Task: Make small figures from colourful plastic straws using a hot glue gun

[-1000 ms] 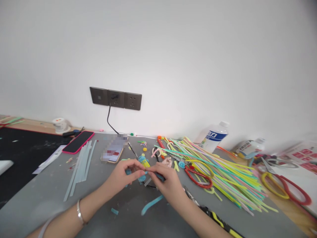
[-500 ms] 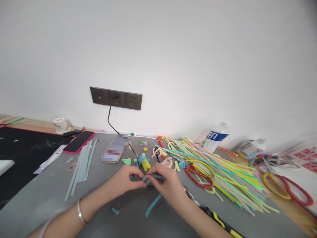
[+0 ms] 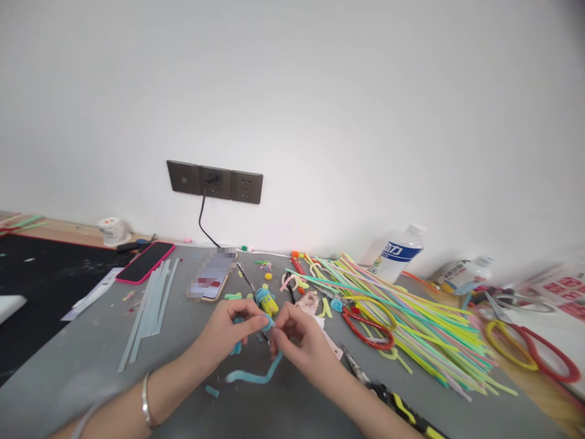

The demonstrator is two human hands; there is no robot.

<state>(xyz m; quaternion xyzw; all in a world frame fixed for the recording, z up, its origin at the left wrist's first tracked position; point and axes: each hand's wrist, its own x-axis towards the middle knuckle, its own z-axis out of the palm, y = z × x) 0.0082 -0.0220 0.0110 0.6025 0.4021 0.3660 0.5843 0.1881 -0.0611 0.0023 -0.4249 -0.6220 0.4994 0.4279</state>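
My left hand point(image 3: 228, 332) and my right hand point(image 3: 299, 341) meet over the grey table point(image 3: 91, 360), both pinching a soft blue strip point(image 3: 256, 375). Its loose tail hangs from my fingertips and curls down to the left on the table. A second blue bit shows under my left fingers. A small blue and yellow figure point(image 3: 266, 299) stands just behind my hands, with a pinkish piece point(image 3: 309, 300) to its right.
A heap of coloured sticks point(image 3: 411, 314) and red-handled scissors point(image 3: 365, 326) lie right of my hands; pliers point(image 3: 393, 399) near my right forearm. Two phones point(image 3: 145, 261) point(image 3: 211, 274) and pale strips point(image 3: 150, 305) lie left; bottles point(image 3: 397, 251) and wall sockets point(image 3: 214, 181) behind.
My hands have drawn closer together and lifted slightly. The blue strip, lying straight under my right hand before, now hangs from my fingertips and curls to the left.
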